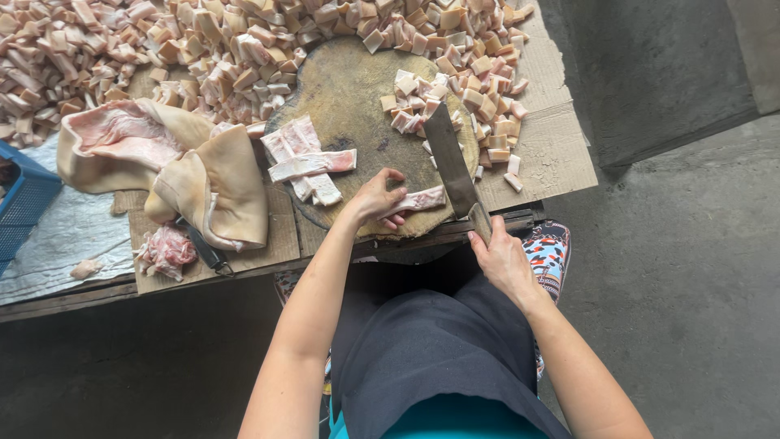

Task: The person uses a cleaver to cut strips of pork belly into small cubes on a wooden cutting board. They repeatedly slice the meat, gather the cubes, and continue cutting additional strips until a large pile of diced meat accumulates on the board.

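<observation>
My left hand [375,197] grips one end of a pale pink meat strip [422,198] lying on the near edge of a round wooden chopping board [349,89]. My right hand [501,258] is shut on the handle of a cleaver [449,157], whose broad blade rests on the board just right of the strip. More cut strips [305,158] lie stacked on the board's left part. A small heap of cubes [416,102] sits by the blade's far end.
A big pile of cut meat cubes [244,49] covers the far side of the cardboard-lined table [552,146]. Large slabs of skin-on meat [175,167] lie left of the board, with a dark-handled tool [207,250] under them. A blue crate [20,207] stands at far left.
</observation>
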